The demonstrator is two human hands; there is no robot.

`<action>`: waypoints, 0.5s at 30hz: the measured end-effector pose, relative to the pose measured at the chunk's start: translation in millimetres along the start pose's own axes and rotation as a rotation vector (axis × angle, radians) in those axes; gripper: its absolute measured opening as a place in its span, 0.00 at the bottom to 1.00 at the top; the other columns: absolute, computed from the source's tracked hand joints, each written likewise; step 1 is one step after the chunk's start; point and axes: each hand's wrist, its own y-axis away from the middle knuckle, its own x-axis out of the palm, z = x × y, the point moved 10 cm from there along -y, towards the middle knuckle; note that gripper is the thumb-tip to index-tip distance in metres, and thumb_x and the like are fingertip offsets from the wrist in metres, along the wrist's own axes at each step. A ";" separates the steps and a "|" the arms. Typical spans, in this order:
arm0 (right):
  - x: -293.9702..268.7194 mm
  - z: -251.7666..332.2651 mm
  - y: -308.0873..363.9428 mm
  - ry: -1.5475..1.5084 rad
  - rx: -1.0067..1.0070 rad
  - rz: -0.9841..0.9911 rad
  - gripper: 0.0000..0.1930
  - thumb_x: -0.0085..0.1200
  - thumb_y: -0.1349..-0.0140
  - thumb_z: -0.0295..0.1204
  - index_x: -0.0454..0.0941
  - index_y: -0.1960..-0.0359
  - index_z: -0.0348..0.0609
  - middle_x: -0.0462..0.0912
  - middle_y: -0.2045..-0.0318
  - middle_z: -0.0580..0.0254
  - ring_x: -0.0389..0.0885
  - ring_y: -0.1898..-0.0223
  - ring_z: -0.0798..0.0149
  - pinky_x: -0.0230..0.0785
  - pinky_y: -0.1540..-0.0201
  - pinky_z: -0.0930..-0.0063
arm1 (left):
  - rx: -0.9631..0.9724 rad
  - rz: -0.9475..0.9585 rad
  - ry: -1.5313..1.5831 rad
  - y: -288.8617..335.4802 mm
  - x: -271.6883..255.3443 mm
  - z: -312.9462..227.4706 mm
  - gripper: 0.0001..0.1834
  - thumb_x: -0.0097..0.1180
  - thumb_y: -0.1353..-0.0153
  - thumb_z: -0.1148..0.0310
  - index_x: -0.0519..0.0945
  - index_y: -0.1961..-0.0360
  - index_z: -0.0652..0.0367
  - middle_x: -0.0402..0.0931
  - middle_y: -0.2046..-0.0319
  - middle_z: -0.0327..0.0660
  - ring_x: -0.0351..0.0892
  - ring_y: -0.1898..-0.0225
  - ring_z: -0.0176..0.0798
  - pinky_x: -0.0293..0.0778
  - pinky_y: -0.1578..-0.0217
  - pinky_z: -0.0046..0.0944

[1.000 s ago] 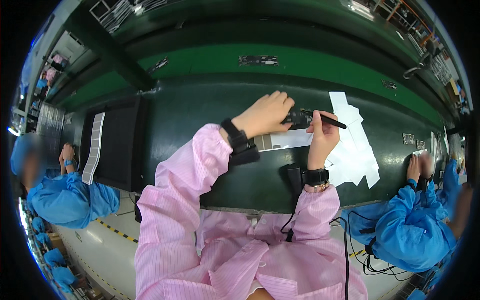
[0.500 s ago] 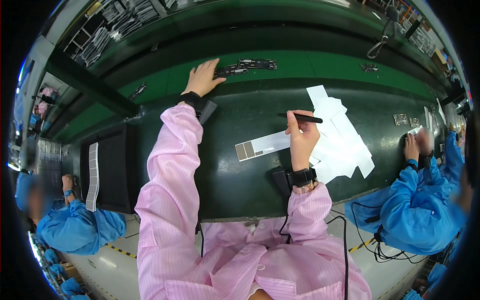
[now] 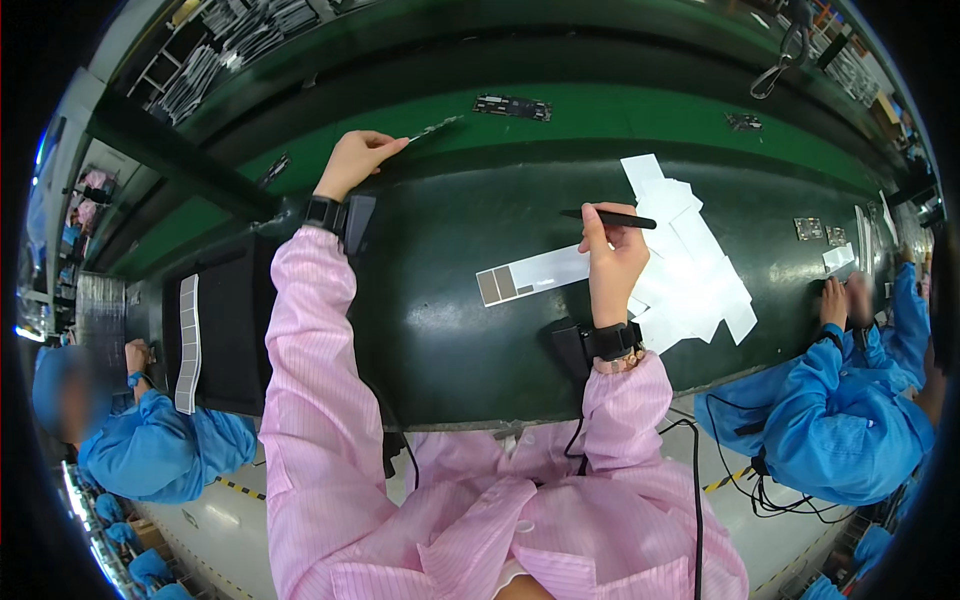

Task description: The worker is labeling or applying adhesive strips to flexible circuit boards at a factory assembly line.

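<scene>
My left hand (image 3: 357, 160) is closed on one end of a dark circuit board (image 3: 437, 127), which it holds tilted, nearly edge-on, above the green belt. Another black circuit board (image 3: 512, 107) lies on the belt just beyond it. My right hand (image 3: 616, 255) grips a pair of black tweezers (image 3: 620, 217) between thumb and fingers, their thin tip pointing left. Beneath that hand lies a white label strip (image 3: 540, 274) with brown-grey labels at its left end; the hand covers its right part. Right of the hand, white paper sheets (image 3: 690, 265) lie in a loose, overlapping pile.
A black mat (image 3: 232, 335) with a strip of grey labels (image 3: 188, 340) lies at the left. More boards rest on the green belt (image 3: 620, 110). A metal hook (image 3: 768, 80) hangs at the upper right. People in blue work at both sides; small boards (image 3: 808, 229) lie near the right one.
My left hand has picked a circuit board up off the belt and drawn it left and toward me. My right hand has shifted slightly, still with the tweezers.
</scene>
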 end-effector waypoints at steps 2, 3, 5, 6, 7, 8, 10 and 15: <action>-1.7 0.4 0.2 -0.011 0.003 -0.002 0.08 0.62 0.41 0.28 0.78 0.66 0.38 0.79 0.79 0.66 0.73 0.81 0.77 0.64 0.78 0.84 | -0.111 0.120 0.409 20.2 14.2 9.7 0.22 0.66 0.44 0.54 0.85 0.61 0.65 0.82 0.63 0.41 0.79 0.63 0.29 0.75 0.63 0.30; -3.8 0.5 0.2 -0.021 -0.019 -0.003 0.07 0.62 0.40 0.28 0.77 0.66 0.38 0.79 0.78 0.66 0.73 0.81 0.77 0.63 0.77 0.84 | -0.034 0.137 0.486 35.6 20.3 -7.0 0.21 0.67 0.45 0.55 0.85 0.62 0.65 0.82 0.64 0.41 0.79 0.64 0.30 0.75 0.63 0.30; -6.1 3.8 2.3 -0.075 -0.017 -0.003 0.07 0.61 0.40 0.28 0.77 0.65 0.38 0.79 0.78 0.66 0.73 0.81 0.77 0.63 0.77 0.84 | 0.156 0.150 0.453 78.6 32.3 -55.5 0.19 0.67 0.46 0.59 0.84 0.62 0.65 0.80 0.66 0.40 0.79 0.64 0.31 0.75 0.62 0.31; -7.0 6.4 3.2 -0.126 -0.019 -0.003 0.07 0.61 0.40 0.27 0.77 0.65 0.38 0.78 0.78 0.66 0.73 0.81 0.77 0.62 0.77 0.84 | 0.271 0.147 0.344 100.5 40.8 -80.1 0.18 0.67 0.45 0.61 0.84 0.61 0.65 0.78 0.67 0.39 0.78 0.64 0.31 0.75 0.62 0.31; -5.2 7.9 5.5 -0.158 -0.008 0.002 0.07 0.60 0.39 0.27 0.77 0.64 0.37 0.77 0.78 0.66 0.73 0.80 0.77 0.62 0.77 0.84 | 0.267 0.150 0.336 118.2 52.2 -87.6 0.17 0.68 0.47 0.62 0.84 0.62 0.65 0.78 0.68 0.40 0.78 0.65 0.32 0.75 0.62 0.32; -7.0 9.5 7.6 -0.152 -0.007 0.006 0.07 0.60 0.39 0.27 0.77 0.64 0.37 0.77 0.78 0.66 0.73 0.80 0.77 0.62 0.77 0.84 | 0.268 0.158 0.337 130.9 66.5 -96.3 0.17 0.69 0.49 0.63 0.84 0.62 0.66 0.77 0.69 0.41 0.79 0.65 0.34 0.75 0.63 0.33; -7.1 2.7 14.6 -0.230 0.098 0.045 0.07 0.60 0.39 0.27 0.76 0.65 0.38 0.76 0.78 0.67 0.72 0.81 0.77 0.62 0.76 0.85 | 0.299 0.148 0.281 149.7 79.7 -116.2 0.18 0.70 0.50 0.64 0.84 0.63 0.66 0.77 0.69 0.41 0.79 0.66 0.36 0.74 0.63 0.34; 2.5 -20.0 33.7 -0.187 0.251 0.259 0.06 0.61 0.40 0.25 0.77 0.65 0.37 0.76 0.78 0.68 0.70 0.82 0.79 0.59 0.81 0.85 | 0.396 0.075 0.130 152.5 98.7 -123.8 0.22 0.67 0.48 0.57 0.81 0.58 0.63 0.76 0.66 0.42 0.78 0.62 0.42 0.70 0.57 0.38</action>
